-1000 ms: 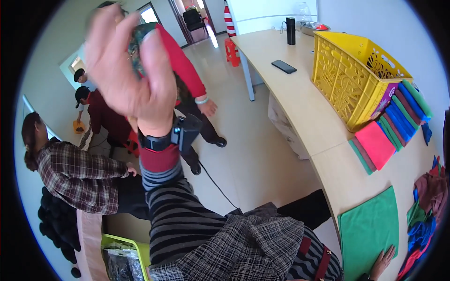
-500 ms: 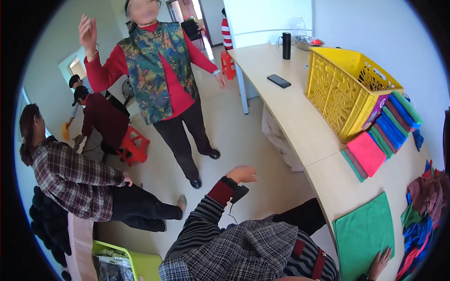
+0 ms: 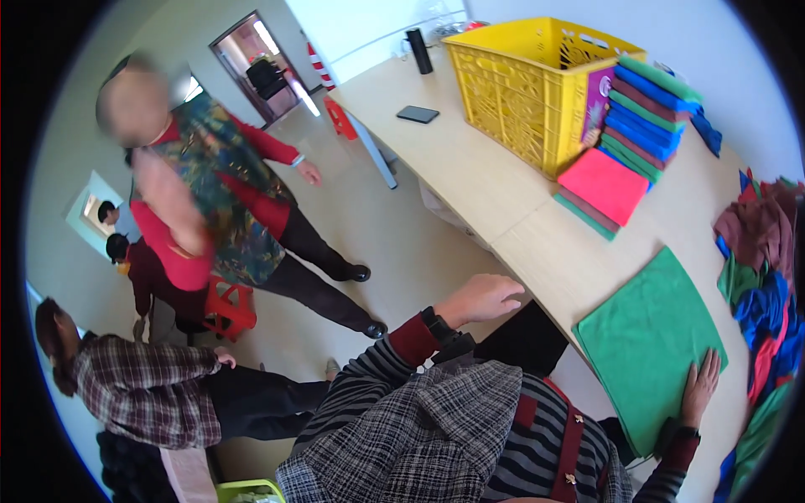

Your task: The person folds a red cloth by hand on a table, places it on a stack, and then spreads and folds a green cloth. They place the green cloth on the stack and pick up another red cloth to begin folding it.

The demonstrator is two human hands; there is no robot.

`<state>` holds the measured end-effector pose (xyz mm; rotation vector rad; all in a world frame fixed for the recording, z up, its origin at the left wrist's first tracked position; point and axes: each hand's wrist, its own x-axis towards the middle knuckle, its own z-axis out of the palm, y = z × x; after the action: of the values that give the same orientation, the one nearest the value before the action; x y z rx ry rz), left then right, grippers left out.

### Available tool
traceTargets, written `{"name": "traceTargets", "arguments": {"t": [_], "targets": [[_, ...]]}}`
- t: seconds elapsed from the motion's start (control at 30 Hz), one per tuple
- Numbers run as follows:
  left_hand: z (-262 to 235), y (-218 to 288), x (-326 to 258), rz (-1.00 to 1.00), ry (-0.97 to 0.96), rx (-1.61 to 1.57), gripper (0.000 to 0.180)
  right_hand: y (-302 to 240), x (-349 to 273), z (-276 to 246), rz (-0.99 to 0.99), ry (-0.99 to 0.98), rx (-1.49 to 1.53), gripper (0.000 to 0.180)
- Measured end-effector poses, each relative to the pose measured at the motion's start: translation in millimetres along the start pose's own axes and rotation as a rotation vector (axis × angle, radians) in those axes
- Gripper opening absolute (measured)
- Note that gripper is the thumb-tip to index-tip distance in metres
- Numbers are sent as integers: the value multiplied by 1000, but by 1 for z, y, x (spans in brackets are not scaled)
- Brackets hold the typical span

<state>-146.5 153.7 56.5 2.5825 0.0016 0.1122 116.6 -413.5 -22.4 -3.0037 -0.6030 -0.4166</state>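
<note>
My right hand [image 3: 700,386] lies flat, fingers spread, on the near corner of a green cloth [image 3: 646,344] spread out on the light wooden table [image 3: 503,193]. My left hand [image 3: 480,298] hovers empty with loosely curled fingers just off the table's edge, left of the green cloth; a dark watch and a red cuff sit at its wrist. A folded pink cloth [image 3: 605,184] tops a small pile beyond the green one. More folded cloths [image 3: 641,117] in blue, green and dark red lean against a yellow plastic basket [image 3: 537,84].
A heap of unfolded coloured cloths [image 3: 763,268] lies at the table's right. A dark phone [image 3: 418,114] and a black bottle [image 3: 417,50] sit at the far end. A person in a patterned vest [image 3: 218,210] stands on the floor; another in plaid [image 3: 142,386] sits low by a red stool [image 3: 231,306].
My left hand has come down from close in front of the camera to the table's edge. My right hand has stayed on the green cloth. The standing person has lowered the raised arms.
</note>
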Motion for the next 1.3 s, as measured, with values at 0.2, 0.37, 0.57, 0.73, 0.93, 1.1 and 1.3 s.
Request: {"name": "traceTargets", "arguments": {"t": [0.2, 0.37, 0.57, 0.73, 0.93, 1.1, 1.3], "targets": [[39, 20, 21, 101, -132, 21, 31, -12, -8, -8, 54, -3, 30, 60], [34, 48, 40, 260, 35, -64, 17, -36, 8, -24, 23, 81, 77, 57], [26, 104, 85, 411, 79, -168, 13, -36, 8, -30, 99, 7, 8, 63], [58, 116, 151, 621, 35, -96, 22, -33, 5, -48, 127, -119, -26, 68], [104, 117, 190, 711, -118, 284, 56, -77, 6, -64, 220, -199, -111, 74], [122, 110, 183, 658, -153, 363, 68, -84, 3, -50, 174, -203, -55, 75], [117, 106, 164, 577, -118, 388, 67, -86, 22, -46, 79, -171, -7, 75]]}}
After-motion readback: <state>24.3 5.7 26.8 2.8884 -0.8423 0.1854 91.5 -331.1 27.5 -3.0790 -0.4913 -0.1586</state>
